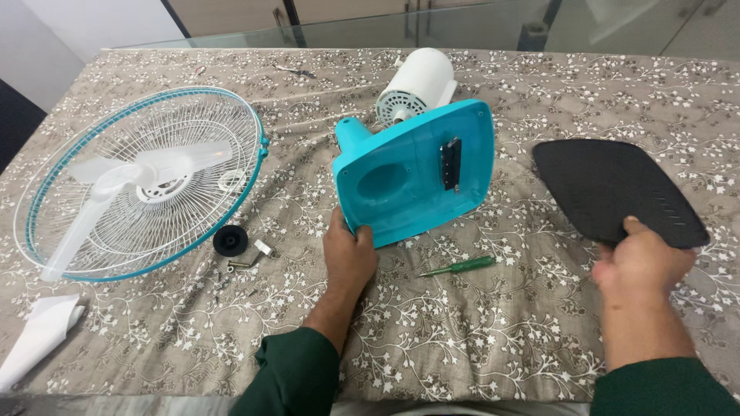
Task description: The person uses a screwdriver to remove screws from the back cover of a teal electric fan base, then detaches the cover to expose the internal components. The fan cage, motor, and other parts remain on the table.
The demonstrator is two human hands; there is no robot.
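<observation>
Nearest to me in the head view are two green sleeves, and from them my hands reach out over the flower-patterned tablecloth (478,339). My left hand (348,258) has its fingers clamped on the lower edge of the turquoise fan base (420,173), which is tipped up on its side so its hollow underside faces me — a small dark metal strip sits on that underside. Behind the base, touching it, lies the white motor housing (416,85).

My right hand (644,266) has its fingers closed on the near corner of the black base cover (613,189), thumb on top; the plate lies nearly flat, well apart from the turquoise base on the right.

Between my two hands a green-handled screwdriver (461,266) rests on the cloth, just below the base.

Off to the left lies the round fan guard (142,181) with a turquoise rim, and the translucent white blades (146,169) rest inside it. Just beside the guard's near edge are a black round cap (230,239) and a few small metal fasteners — too small for me to tell apart. At the far left corner lies a white folded cloth (38,335).
</observation>
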